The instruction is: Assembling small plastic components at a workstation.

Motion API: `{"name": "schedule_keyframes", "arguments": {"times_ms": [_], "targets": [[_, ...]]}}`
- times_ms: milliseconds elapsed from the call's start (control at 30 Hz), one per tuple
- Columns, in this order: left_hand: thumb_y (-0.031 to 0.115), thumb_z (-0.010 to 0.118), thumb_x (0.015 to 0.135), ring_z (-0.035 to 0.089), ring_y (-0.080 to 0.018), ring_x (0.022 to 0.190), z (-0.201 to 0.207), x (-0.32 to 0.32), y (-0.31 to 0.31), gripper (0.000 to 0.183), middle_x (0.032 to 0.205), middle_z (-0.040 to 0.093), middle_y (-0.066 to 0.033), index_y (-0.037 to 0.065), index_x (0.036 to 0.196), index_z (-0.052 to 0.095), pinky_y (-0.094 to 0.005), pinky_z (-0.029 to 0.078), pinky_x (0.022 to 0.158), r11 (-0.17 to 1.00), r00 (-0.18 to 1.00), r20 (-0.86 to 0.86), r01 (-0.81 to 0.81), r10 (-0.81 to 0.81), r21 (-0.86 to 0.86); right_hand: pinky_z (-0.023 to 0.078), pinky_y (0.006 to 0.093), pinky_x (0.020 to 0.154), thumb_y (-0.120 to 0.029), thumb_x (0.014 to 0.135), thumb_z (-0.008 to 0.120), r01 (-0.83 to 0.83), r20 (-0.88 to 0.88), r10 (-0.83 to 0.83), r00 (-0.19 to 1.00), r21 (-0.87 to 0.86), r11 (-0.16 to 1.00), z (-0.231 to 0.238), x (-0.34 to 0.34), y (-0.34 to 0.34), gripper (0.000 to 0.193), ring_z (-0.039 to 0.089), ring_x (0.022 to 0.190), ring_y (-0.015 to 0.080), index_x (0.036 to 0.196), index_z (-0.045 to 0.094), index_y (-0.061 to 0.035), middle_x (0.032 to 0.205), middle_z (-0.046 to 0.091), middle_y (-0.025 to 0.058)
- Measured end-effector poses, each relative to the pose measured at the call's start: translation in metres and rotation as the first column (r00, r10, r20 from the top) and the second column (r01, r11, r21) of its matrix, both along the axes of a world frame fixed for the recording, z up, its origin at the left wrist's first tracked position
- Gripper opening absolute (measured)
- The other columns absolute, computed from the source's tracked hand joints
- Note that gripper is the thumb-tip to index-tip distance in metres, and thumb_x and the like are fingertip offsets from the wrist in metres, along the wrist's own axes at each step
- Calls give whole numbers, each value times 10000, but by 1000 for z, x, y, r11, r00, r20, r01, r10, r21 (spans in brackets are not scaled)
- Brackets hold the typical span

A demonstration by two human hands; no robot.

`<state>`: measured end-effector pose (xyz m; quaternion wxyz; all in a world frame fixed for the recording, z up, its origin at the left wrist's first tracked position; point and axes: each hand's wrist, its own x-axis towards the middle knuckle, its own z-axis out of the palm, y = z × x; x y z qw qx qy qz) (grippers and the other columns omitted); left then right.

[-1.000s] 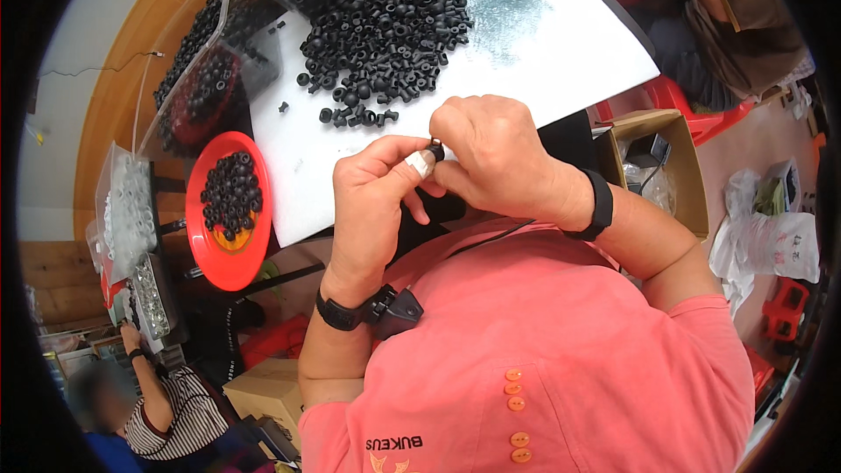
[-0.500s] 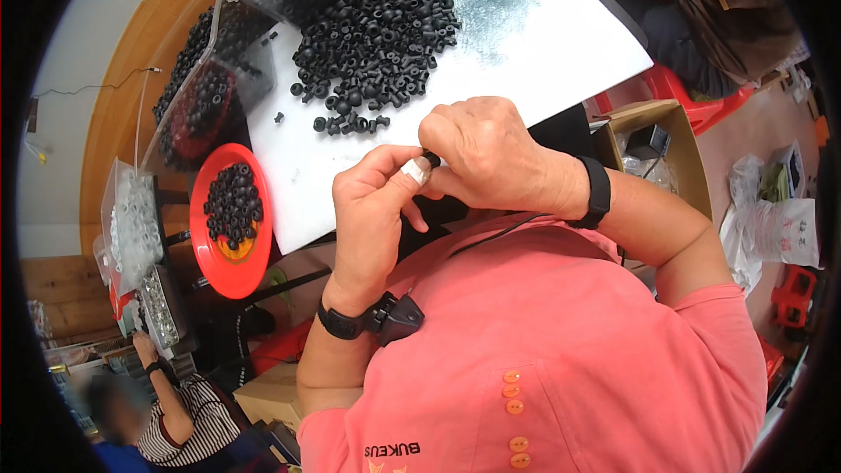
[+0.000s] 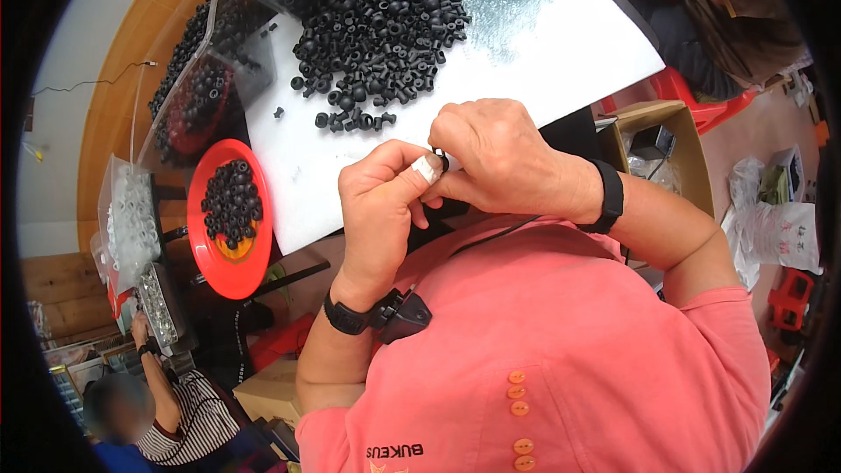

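Observation:
My left hand (image 3: 383, 197) and my right hand (image 3: 502, 158) meet in front of my chest, at the near edge of the white board. Pinched between their fingertips is a small black part (image 3: 441, 160), mostly hidden by the fingers. White tape (image 3: 427, 168) wraps a digit of my left hand. Beyond them lies a heap of small black parts (image 3: 377, 44), some like rings, some round, some flanged. A red plate (image 3: 197, 236) left of my left hand holds a cluster of round black parts (image 3: 232, 201).
Clear-walled bins of black parts (image 3: 197, 88) stand at the far left, with a container of translucent pieces (image 3: 133, 219) nearer. A cardboard box (image 3: 696, 166) is right of my right arm. Other people sit at lower left (image 3: 188, 420) and upper right (image 3: 745, 17).
Both hands have shifted slightly right, still pinching together. A pale edge now shows beside the black part at the fingertips. The view has moved a little.

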<state>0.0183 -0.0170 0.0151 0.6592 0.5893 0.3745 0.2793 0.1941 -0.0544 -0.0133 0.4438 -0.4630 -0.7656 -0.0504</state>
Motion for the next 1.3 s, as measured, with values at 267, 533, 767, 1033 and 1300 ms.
{"name": "schedule_keyframes", "arguments": {"times_ms": [267,533,767,1033,1300], "targets": [[127,652,957,555,-48,593,-2,1,-2,160,712,654,-17,-4,875,693,-196,410,465,998,998,22,-60,60,-3,426,366,443,-211,731,771,19,60,-26,998,117,993,-2,-6,-1,318,549,480,245,733,478,-86,614,523,72],[150,647,973,578,-67,598,-3,-4,6,185,721,660,-30,-8,890,694,-193,430,462,999,997,74,29,-26,-40,392,346,430,-170,692,795,1,137,-10,991,65,998,2,-8,1,340,504,454,220,757,471,-87,608,480,56],[98,649,962,603,-60,652,-3,-6,3,130,798,681,-34,-19,979,701,-190,448,486,999,998,42,41,-40,-18,422,369,460,-152,694,783,18,52,-14,999,-84,996,9,-9,-4,327,561,497,256,769,475,-71,634,528,79],[-105,635,794,579,-182,768,-16,-8,8,195,860,632,-61,5,952,666,-308,488,661,767,999,23,-52,48,639,505,431,530,-193,698,763,193,334,-76,940,-331,924,29,-5,4,218,666,592,329,744,628,-28,671,661,160],[-97,613,779,528,-302,890,-21,5,5,203,915,617,-83,22,939,650,-400,469,735,466,985,-139,74,107,882,509,456,561,-182,647,791,186,224,-73,972,-540,821,40,2,17,211,678,650,377,646,675,-6,672,658,211]]}}
